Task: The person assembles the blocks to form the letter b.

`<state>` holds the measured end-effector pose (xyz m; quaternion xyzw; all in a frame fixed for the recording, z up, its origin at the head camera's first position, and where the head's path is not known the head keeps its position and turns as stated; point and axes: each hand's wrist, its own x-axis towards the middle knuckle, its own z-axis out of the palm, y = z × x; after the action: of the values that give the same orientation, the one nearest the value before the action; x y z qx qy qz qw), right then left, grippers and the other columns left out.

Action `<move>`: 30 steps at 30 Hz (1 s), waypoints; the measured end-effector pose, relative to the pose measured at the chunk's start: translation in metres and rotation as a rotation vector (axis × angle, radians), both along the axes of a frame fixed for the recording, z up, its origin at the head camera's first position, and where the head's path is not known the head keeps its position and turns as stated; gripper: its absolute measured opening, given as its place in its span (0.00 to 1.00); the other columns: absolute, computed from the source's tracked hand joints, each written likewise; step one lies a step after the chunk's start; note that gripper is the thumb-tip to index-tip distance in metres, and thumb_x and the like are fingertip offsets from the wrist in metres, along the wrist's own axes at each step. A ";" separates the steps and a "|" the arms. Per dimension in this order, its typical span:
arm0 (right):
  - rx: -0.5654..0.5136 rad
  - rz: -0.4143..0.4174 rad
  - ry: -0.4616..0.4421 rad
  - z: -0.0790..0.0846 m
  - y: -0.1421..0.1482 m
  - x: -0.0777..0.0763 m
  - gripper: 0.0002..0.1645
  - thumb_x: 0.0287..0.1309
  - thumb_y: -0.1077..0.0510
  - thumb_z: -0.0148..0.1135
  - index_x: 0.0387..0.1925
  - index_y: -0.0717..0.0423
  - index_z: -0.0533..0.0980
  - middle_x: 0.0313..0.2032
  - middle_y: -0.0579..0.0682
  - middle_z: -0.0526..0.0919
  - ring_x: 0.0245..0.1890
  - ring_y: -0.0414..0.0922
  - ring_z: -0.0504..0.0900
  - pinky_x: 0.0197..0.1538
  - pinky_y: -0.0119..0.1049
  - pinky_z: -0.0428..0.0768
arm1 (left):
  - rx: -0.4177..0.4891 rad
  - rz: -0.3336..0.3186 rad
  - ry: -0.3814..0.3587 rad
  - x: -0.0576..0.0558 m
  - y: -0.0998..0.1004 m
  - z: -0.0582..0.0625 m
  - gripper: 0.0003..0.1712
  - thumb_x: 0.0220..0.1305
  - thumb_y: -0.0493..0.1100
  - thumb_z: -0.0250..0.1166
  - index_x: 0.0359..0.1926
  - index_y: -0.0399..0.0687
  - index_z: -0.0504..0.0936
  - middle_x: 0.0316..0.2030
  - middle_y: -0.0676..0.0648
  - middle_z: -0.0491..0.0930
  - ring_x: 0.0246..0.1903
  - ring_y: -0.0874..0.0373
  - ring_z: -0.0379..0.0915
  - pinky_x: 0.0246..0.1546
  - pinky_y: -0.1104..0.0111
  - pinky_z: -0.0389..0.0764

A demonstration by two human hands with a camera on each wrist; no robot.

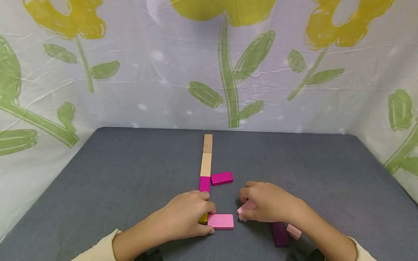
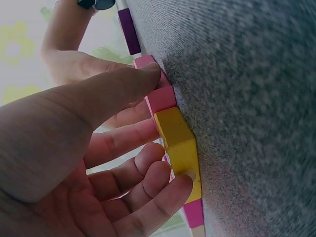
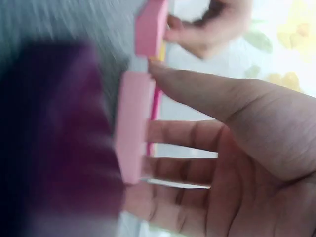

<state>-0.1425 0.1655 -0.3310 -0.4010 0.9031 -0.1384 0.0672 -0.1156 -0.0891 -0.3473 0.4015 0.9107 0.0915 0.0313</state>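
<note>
My left hand holds a pink wooden block by its left end, thumb on the near side and index finger on the far side. A yellow block butts against that end, with the other fingers curled beside it and one fingertip touching it. To the right, my right hand pinches a light pink block between thumb and fingers, a small gap from the pink block. Beyond the left hand, a magenta block and two natural wood blocks continue a straight row from the yellow one.
Another magenta block lies slantwise, right of the row. A dark purple block and a second light pink block lie by the right forearm. The grey tabletop ends at a flower-printed curtain.
</note>
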 end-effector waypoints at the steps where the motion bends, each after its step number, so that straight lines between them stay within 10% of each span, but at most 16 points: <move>1: -0.020 0.014 -0.008 -0.002 -0.003 0.000 0.15 0.52 0.48 0.76 0.32 0.49 0.79 0.30 0.40 0.74 0.27 0.35 0.70 0.30 0.34 0.73 | -0.002 0.003 -0.004 0.000 0.000 0.000 0.15 0.53 0.55 0.77 0.34 0.52 0.86 0.24 0.60 0.65 0.26 0.65 0.61 0.26 0.72 0.66; 30: -0.054 0.143 0.027 -0.009 -0.015 0.008 0.05 0.53 0.55 0.75 0.32 0.41 0.86 0.35 0.38 0.78 0.37 0.36 0.74 0.40 0.35 0.76 | 0.007 -0.004 0.019 0.000 0.000 0.000 0.14 0.53 0.53 0.77 0.36 0.52 0.87 0.24 0.60 0.66 0.26 0.66 0.61 0.28 0.72 0.67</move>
<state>-0.1342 0.1506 -0.3398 -0.4681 0.8688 -0.1524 0.0539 -0.1152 -0.0893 -0.3470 0.4044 0.9098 0.0906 0.0215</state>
